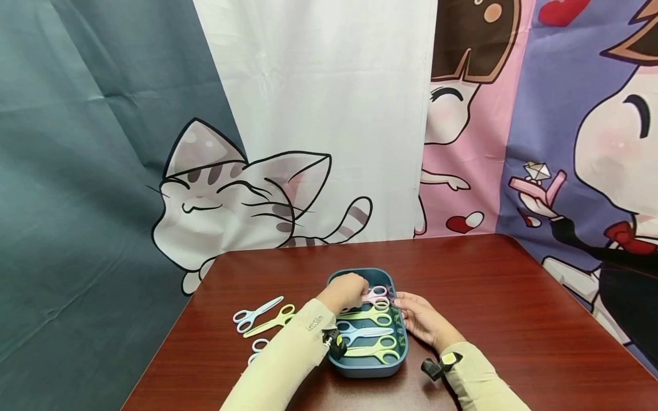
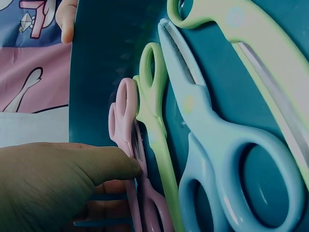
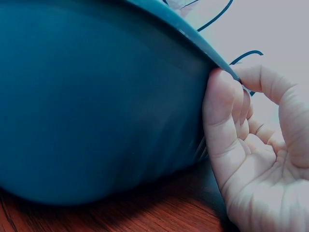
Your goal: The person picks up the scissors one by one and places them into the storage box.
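Inside the blue tray (image 1: 366,372), my left hand (image 1: 349,289) reaches over the far part. In the left wrist view, the thumb of my left hand (image 2: 63,183) presses on pink scissors (image 2: 126,108), with its other fingers curled behind them. A second pink handle (image 2: 157,205) shows below the thumb. Beside them lie green scissors (image 2: 163,150), blue scissors (image 2: 219,137) and larger-looking green scissors (image 2: 251,29). My right hand (image 1: 422,321) is at the tray's right side; in the right wrist view, thumb and fingers of this hand (image 3: 260,159) pinch the rim of the tray (image 3: 106,106).
Left of the tray on the brown table (image 1: 462,274) lie blue scissors (image 1: 253,314), green scissors (image 1: 267,325) and another blue handle (image 1: 260,345), partly hidden by my left sleeve (image 1: 288,354). A cartoon-printed cloth (image 1: 334,114) hangs behind the table.
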Tool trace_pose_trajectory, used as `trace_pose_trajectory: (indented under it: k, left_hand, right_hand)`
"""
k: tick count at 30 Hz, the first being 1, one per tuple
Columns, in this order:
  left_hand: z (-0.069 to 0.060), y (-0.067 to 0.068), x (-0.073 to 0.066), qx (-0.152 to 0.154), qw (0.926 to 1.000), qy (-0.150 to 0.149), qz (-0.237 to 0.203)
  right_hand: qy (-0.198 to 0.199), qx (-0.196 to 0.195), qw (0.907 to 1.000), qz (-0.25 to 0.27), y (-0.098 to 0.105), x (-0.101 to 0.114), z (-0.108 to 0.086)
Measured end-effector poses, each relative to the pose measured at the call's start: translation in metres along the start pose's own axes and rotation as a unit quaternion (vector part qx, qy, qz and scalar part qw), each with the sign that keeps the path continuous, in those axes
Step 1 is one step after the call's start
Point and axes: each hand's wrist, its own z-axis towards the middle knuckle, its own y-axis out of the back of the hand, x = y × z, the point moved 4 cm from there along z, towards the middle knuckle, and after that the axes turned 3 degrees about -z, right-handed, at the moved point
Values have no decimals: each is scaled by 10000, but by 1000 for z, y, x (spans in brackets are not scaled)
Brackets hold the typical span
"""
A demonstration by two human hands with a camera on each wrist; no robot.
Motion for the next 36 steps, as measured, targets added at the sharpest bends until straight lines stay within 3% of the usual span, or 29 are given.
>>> trace_pose_trajectory:
  k: [29,36]
  left_hand:
    - [-3,-3,1,-187,9998,-52,-59]
    - [-4,-2,8,-164,9995,148,-210]
  right_hand:
    - [-87,-71,9999,-47,-2,2,0]
    - [-94,-95,9999,-67,-2,1,0]
